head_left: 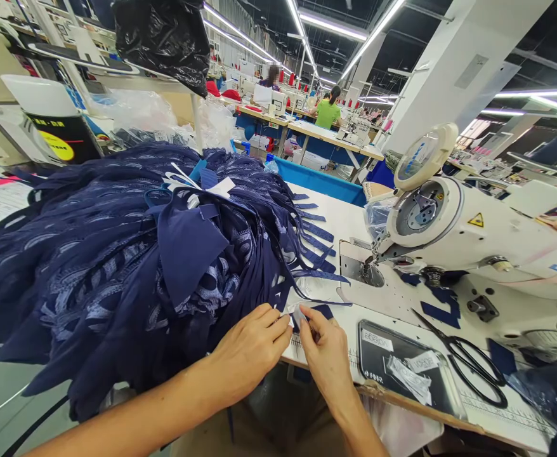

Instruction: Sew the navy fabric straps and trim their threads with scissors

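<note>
Near the table's front edge, my left hand (254, 346) pinches something small and white, mostly hidden by the fingers; perhaps a label. Close beside it, my right hand (327, 355) has thumb and forefinger closed on a small pale greyish piece (298, 315), whose kind I cannot make out. Just behind the fingers lie scraps of navy fabric. To the left, a big heap of navy lace garments (102, 254) spreads over the table, with white labels (221, 188) and narrow straps (316, 231) sticking out.
A white sewing machine (492, 235) stands at right, its needle plate (359, 263) behind my hands. Black scissors (473, 365) and a dark tray (402, 365) with label strips lie front right. A black-and-white spray can (52, 120) stands at left. Two people work at machines farther back.
</note>
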`<action>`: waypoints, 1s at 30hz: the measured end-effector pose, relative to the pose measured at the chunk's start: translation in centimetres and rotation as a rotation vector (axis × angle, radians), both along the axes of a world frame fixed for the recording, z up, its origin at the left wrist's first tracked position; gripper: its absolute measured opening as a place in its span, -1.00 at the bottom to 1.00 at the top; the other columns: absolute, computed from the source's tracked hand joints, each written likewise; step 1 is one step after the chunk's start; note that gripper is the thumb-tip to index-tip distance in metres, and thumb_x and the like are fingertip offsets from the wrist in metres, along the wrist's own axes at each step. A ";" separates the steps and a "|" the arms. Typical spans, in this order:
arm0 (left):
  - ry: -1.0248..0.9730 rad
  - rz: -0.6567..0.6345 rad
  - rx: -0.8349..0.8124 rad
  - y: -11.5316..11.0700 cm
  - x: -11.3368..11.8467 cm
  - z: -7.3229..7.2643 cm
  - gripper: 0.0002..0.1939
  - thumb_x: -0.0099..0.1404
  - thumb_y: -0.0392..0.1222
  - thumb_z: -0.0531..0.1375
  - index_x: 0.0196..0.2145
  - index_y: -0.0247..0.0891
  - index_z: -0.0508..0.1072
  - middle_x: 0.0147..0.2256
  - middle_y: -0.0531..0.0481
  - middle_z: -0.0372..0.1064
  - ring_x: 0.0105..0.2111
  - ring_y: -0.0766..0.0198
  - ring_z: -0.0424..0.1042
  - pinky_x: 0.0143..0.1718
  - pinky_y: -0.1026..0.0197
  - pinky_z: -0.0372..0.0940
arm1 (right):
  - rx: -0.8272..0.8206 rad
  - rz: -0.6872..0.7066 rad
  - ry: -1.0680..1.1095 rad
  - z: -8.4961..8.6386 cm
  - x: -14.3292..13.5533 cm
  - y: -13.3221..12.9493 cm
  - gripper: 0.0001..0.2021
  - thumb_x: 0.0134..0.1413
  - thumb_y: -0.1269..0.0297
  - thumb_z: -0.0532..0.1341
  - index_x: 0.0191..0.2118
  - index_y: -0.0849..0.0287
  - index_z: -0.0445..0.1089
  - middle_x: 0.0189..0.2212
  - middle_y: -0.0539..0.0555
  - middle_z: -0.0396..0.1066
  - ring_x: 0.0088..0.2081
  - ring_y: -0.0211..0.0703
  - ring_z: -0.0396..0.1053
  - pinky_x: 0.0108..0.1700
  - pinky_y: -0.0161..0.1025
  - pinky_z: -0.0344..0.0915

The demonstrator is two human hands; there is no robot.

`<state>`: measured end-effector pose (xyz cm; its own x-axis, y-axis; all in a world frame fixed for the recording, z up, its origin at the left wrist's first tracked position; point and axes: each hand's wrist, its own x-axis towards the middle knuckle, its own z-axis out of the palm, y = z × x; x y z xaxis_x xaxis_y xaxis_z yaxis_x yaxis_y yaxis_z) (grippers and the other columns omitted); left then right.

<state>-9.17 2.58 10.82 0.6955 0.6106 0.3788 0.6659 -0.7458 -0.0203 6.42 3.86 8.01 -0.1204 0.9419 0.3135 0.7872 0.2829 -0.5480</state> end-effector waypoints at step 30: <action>-0.012 0.013 -0.003 0.1 -0.1 -0.5 -0.73 0.24 -0.41 -0.08 -0.22 -0.41 0.37 -0.24 -0.14 0.37 -0.26 0.17 0.30 -0.23 0.11 0.22 | -0.002 0.005 0.067 0.2 -0.1 -0.1 -0.69 0.10 0.26 -0.02 -0.19 0.24 0.41 -0.67 -0.02 0.34 -0.60 -0.23 0.19 -0.40 -0.27 0.16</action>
<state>-9.31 2.67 10.32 0.6828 0.6210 0.3850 0.6759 -0.7370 -0.0099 6.36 3.81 8.16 -0.1035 0.9422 0.3186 0.7477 0.2850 -0.5998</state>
